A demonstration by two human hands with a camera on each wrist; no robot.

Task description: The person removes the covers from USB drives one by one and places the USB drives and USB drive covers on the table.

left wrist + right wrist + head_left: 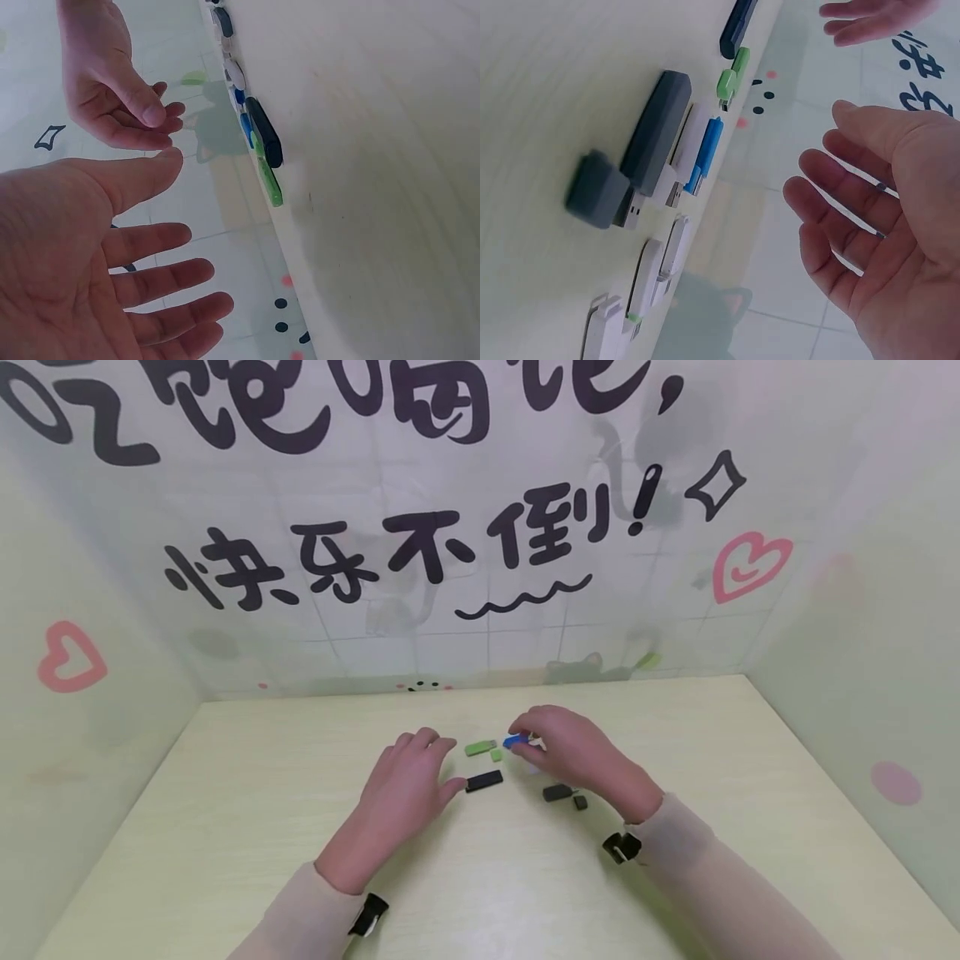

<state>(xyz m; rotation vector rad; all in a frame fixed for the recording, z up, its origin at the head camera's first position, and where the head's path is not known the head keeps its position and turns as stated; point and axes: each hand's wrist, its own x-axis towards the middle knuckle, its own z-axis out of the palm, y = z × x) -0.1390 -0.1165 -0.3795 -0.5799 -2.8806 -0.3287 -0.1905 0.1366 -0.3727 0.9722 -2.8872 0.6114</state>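
Observation:
My left hand [408, 785] is held over the table with its fingers apart and nothing in it. A black USB stick [483, 782] lies just beyond its thumb. Farther back is a green USB stick [477, 748] with its connector bare and its green cap [497, 755] beside it. My right hand [573, 747] hovers with loosely bent fingers, partly hiding a blue USB stick [516, 741]. From the right wrist, that hand's palm [922, 195] looks bare, and the blue stick lies on the table. A dark grey USB stick [557, 792] rests near the right wrist, its cap [581, 802] alongside.
The right wrist view shows a pale USB stick [690, 142] between the grey and blue ones. Several white sticks, one of them [645, 277] with a green spot, lie beyond. Printed walls enclose the light wooden table [480, 877] at the back and sides.

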